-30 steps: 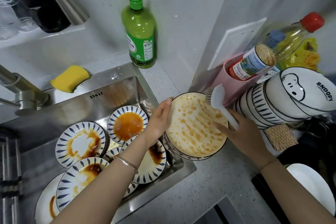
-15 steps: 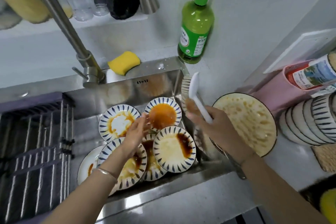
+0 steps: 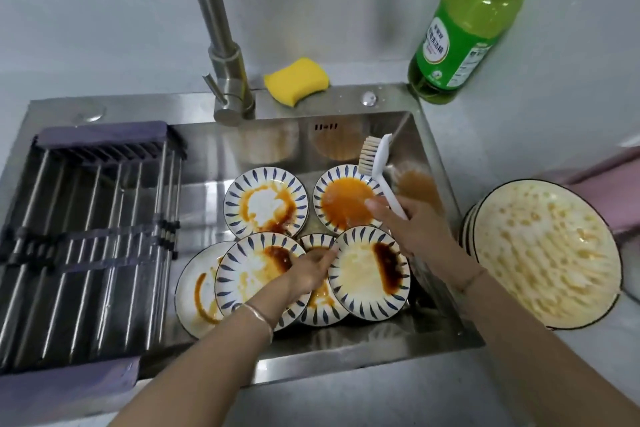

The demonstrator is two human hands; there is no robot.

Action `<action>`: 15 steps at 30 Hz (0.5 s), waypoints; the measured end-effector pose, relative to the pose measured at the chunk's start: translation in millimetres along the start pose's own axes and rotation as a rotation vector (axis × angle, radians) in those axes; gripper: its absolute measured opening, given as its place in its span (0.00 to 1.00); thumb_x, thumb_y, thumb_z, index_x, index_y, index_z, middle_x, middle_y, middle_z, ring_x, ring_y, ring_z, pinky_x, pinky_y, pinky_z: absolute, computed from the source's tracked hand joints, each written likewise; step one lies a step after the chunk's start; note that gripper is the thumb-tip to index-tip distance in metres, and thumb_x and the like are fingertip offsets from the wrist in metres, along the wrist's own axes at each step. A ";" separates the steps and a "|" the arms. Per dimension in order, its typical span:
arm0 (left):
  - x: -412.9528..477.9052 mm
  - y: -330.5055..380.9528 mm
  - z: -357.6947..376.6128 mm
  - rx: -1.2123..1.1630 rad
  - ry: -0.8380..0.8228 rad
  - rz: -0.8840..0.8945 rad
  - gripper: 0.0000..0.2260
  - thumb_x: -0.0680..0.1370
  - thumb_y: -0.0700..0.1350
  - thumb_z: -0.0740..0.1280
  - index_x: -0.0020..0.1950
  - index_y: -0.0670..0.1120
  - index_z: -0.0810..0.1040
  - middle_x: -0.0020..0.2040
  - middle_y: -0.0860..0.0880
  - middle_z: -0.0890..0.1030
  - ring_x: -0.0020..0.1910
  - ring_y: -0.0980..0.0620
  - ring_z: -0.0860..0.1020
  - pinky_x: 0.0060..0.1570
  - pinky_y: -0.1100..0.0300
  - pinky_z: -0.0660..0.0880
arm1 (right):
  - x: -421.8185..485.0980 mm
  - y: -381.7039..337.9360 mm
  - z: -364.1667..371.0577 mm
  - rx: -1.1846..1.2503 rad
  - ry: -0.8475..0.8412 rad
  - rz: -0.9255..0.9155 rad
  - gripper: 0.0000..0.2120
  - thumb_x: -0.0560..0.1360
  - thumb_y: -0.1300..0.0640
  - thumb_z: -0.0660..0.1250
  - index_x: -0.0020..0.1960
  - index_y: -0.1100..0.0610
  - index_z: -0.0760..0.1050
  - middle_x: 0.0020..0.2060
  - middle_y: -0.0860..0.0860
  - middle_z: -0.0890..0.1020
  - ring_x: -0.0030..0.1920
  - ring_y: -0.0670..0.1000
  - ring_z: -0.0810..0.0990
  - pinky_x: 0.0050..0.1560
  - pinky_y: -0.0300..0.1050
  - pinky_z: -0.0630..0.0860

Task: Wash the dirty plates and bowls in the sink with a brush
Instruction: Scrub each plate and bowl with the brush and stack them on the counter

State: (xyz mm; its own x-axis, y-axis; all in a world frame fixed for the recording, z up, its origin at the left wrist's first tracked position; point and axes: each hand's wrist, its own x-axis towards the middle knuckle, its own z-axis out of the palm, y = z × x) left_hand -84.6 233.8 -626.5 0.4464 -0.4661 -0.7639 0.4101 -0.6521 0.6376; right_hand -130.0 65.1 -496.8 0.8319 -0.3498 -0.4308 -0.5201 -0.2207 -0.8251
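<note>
Several dirty blue-striped plates lie in the steel sink (image 3: 349, 354), smeared with orange and dark brown sauce. My right hand (image 3: 412, 229) grips a white dish brush (image 3: 377, 170) by its handle, bristles up, above the orange-coated plate (image 3: 343, 204) at the back right. My left hand (image 3: 308, 270) reaches down between the front plates, fingers on the left rim of the plate with a dark stain (image 3: 363, 277). How the fingers hold that rim is blurred. A stack of stained bowls (image 3: 543, 253) stands on the counter to the right of the sink.
A steel faucet (image 3: 221, 45) rises behind the sink, with a yellow sponge (image 3: 296, 80) beside it. A green soap bottle (image 3: 467, 21) stands at the back right corner. A roll-up drying rack (image 3: 86, 239) covers the sink's left half.
My view swung left from the counter to the sink. My right hand carried the brush from the bowl stack over the sink. My left hand left the bowl and came down among the plates.
</note>
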 end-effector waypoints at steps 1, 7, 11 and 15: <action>5.7 -0.6 5.4 0.026 0.014 -0.007 0.28 0.81 0.63 0.53 0.71 0.45 0.69 0.68 0.44 0.74 0.69 0.45 0.70 0.74 0.45 0.58 | -0.1 2.2 -1.0 0.003 0.003 0.007 0.16 0.70 0.40 0.68 0.50 0.50 0.78 0.21 0.45 0.71 0.20 0.42 0.65 0.22 0.34 0.65; 24.4 -7.5 22.8 -0.427 0.023 -0.051 0.08 0.83 0.33 0.55 0.61 0.40 0.66 0.50 0.42 0.76 0.58 0.38 0.74 0.56 0.44 0.71 | 0.3 14.6 -10.7 0.053 0.006 0.062 0.20 0.67 0.37 0.67 0.51 0.50 0.79 0.21 0.44 0.71 0.24 0.46 0.64 0.25 0.38 0.64; 24.9 -5.3 20.7 -0.210 0.023 0.006 0.05 0.84 0.39 0.56 0.59 0.44 0.64 0.42 0.47 0.75 0.39 0.48 0.75 0.35 0.56 0.77 | -0.3 18.1 -16.2 0.100 0.011 0.068 0.24 0.62 0.35 0.68 0.50 0.50 0.79 0.23 0.49 0.68 0.22 0.47 0.64 0.23 0.38 0.63; 15.5 6.6 6.3 0.111 0.105 0.134 0.15 0.85 0.49 0.52 0.69 0.45 0.64 0.58 0.45 0.77 0.52 0.45 0.77 0.47 0.58 0.76 | -2.2 17.5 -20.3 0.123 0.000 0.054 0.26 0.61 0.36 0.69 0.52 0.52 0.79 0.24 0.51 0.66 0.19 0.46 0.63 0.20 0.37 0.63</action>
State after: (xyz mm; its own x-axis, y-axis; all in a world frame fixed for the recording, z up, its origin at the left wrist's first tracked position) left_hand -80.0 218.5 -634.8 0.5741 -0.4916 -0.6548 0.2542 -0.6531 0.7133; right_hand -144.8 43.5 -502.9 0.8035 -0.3581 -0.4755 -0.5361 -0.0880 -0.8396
